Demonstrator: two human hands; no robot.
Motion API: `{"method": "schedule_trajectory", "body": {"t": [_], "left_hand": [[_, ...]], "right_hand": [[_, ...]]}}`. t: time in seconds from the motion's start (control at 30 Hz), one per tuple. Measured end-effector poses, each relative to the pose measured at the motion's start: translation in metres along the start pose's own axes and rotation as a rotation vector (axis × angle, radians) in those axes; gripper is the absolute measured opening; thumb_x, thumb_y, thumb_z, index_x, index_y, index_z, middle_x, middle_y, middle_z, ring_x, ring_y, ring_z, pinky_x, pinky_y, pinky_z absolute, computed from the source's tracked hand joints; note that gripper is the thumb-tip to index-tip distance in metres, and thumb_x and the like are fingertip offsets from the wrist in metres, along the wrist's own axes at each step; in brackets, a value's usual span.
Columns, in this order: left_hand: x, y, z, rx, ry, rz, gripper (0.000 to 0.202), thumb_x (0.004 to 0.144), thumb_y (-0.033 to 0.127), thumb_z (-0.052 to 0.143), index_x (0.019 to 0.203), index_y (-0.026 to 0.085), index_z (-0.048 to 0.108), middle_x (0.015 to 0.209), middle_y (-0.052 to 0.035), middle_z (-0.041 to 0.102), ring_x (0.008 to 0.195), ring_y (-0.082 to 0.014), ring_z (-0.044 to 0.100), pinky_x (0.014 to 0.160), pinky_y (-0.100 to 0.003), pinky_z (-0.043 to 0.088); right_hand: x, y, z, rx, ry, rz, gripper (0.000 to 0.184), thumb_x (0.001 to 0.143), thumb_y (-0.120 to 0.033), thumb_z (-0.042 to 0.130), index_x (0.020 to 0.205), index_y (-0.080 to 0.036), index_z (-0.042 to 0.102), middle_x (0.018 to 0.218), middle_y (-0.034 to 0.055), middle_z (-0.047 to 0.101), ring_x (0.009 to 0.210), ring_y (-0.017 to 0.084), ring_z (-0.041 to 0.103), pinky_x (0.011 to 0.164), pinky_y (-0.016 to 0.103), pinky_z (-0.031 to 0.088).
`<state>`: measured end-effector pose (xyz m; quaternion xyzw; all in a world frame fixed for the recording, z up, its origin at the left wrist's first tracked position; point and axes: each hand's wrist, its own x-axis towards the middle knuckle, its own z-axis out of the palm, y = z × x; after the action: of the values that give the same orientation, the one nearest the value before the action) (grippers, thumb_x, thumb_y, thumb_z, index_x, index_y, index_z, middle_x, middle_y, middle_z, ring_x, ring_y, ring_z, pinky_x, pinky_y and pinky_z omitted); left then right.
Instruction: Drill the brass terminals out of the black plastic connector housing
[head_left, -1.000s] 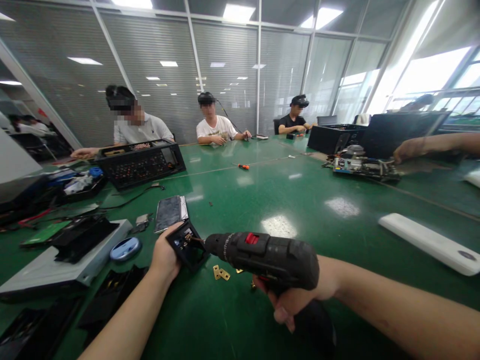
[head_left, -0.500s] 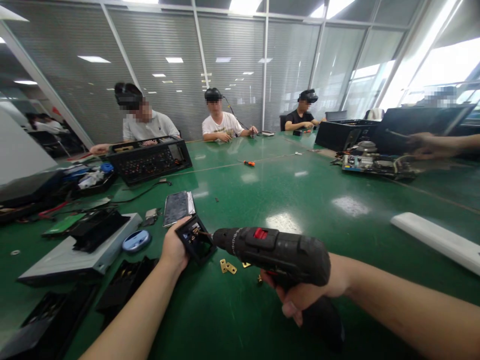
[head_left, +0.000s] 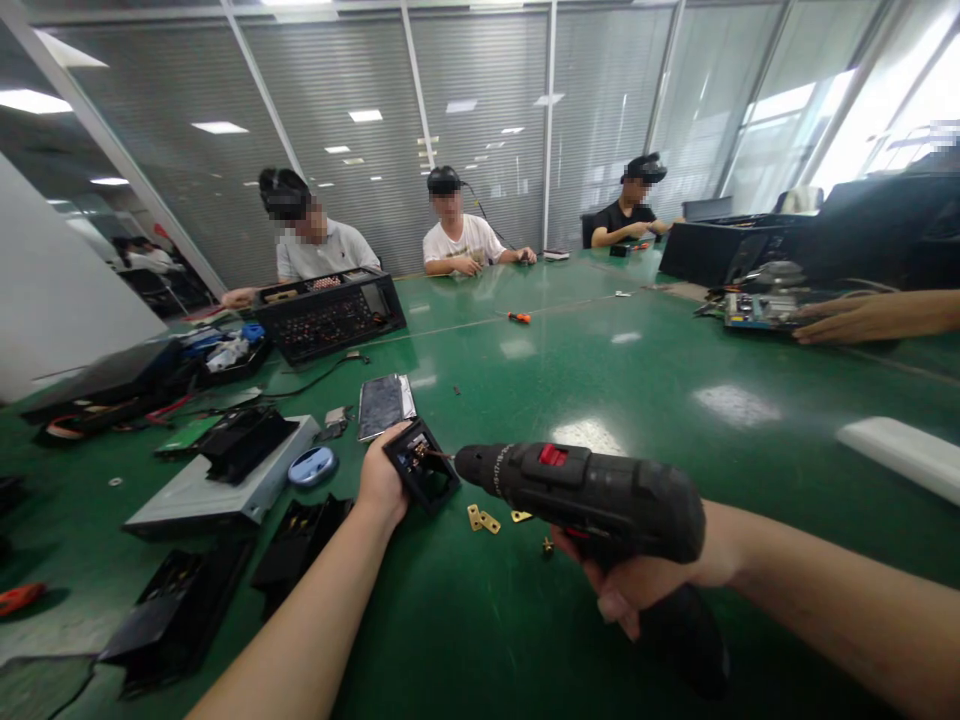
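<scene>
My left hand (head_left: 384, 480) is closed on a black square plastic housing (head_left: 435, 488), tilted so that its open side faces right. Brassy metal parts show inside it. A black cordless drill (head_left: 592, 490) with a red switch on top is gripped in my right hand (head_left: 637, 590). The drill's thin bit reaches into the housing; its exact contact point is too small to make out. On the table below lie several small brass plates (head_left: 489, 523) and a small brass piece (head_left: 547, 546).
At left are black plastic housings (head_left: 180, 610), a silver drive case (head_left: 172, 500), a blue round object (head_left: 313, 466) and a dark rectangular panel (head_left: 386, 405). Farther off are a black computer case (head_left: 337, 315), an orange screwdriver (head_left: 519, 317), and a co-worker's hand (head_left: 847, 318) at a circuit board.
The view has swung left, so things appear shifted right. The bit remains in the housing. The co-worker's hand at right has come down to the circuit board.
</scene>
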<state>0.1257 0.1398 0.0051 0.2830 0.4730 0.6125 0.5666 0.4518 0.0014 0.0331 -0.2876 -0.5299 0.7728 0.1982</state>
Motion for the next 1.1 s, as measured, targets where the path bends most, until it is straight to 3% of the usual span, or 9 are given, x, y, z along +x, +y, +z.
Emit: {"method": "schedule_trajectory", "body": {"t": [0.33, 0.5, 0.63, 0.87, 1.03, 1.1], "left_hand": [[0.001, 0.000, 0.001, -0.032, -0.007, 0.011, 0.026, 0.073, 0.035, 0.093, 0.088, 0.023, 0.076, 0.078, -0.0005, 0.077, 0.066, -0.0204, 0.071, 0.071, -0.032, 0.060], [0.004, -0.002, -0.001, -0.019, -0.018, 0.001, 0.028, 0.074, 0.038, 0.095, 0.087, 0.024, 0.075, 0.077, -0.0008, 0.076, 0.066, -0.0217, 0.072, 0.070, -0.032, 0.059], [0.003, -0.002, 0.000, -0.011, -0.019, -0.005, 0.026, 0.074, 0.039, 0.092, 0.085, 0.024, 0.074, 0.074, -0.0009, 0.075, 0.066, -0.0216, 0.071, 0.067, -0.032, 0.058], [-0.001, -0.002, 0.003, -0.007, 0.002, -0.008, 0.026, 0.075, 0.040, 0.090, 0.088, 0.024, 0.075, 0.074, -0.0001, 0.074, 0.063, -0.0217, 0.069, 0.064, -0.032, 0.056], [-0.005, 0.000, 0.006, 0.006, 0.016, -0.034, 0.024, 0.074, 0.042, 0.088, 0.083, 0.023, 0.076, 0.072, -0.0017, 0.074, 0.061, -0.0210, 0.067, 0.061, -0.032, 0.054], [-0.005, 0.000, 0.006, 0.006, 0.011, -0.039, 0.023, 0.074, 0.042, 0.087, 0.083, 0.023, 0.076, 0.071, -0.0019, 0.074, 0.061, -0.0212, 0.067, 0.060, -0.032, 0.054]], "right_hand": [[-0.010, -0.005, 0.000, -0.014, 0.012, 0.024, 0.060, 0.080, -0.020, 0.116, 0.117, -0.026, 0.069, 0.079, -0.0094, 0.084, 0.067, 0.015, 0.086, 0.070, 0.027, 0.075], [-0.009, 0.001, -0.001, -0.002, 0.025, 0.053, 0.060, 0.075, -0.024, 0.118, 0.111, -0.025, 0.070, 0.081, -0.0064, 0.083, 0.069, 0.016, 0.085, 0.069, 0.027, 0.072], [-0.010, 0.001, 0.000, 0.011, 0.036, 0.051, 0.068, 0.067, -0.017, 0.120, 0.113, -0.025, 0.071, 0.084, -0.0065, 0.084, 0.070, 0.018, 0.087, 0.069, 0.028, 0.072], [-0.007, 0.002, -0.006, -0.004, -0.013, 0.022, 0.070, 0.074, -0.021, 0.121, 0.122, -0.026, 0.070, 0.086, -0.0083, 0.084, 0.070, 0.017, 0.088, 0.070, 0.028, 0.076], [-0.006, 0.011, -0.016, -0.032, -0.039, 0.004, 0.068, 0.079, -0.022, 0.120, 0.129, -0.025, 0.075, 0.092, -0.0039, 0.088, 0.076, 0.021, 0.093, 0.069, 0.029, 0.077], [-0.008, 0.015, -0.018, -0.016, -0.030, 0.001, 0.080, 0.077, -0.023, 0.123, 0.141, -0.026, 0.076, 0.097, -0.0050, 0.086, 0.079, 0.024, 0.096, 0.072, 0.032, 0.080]]}}
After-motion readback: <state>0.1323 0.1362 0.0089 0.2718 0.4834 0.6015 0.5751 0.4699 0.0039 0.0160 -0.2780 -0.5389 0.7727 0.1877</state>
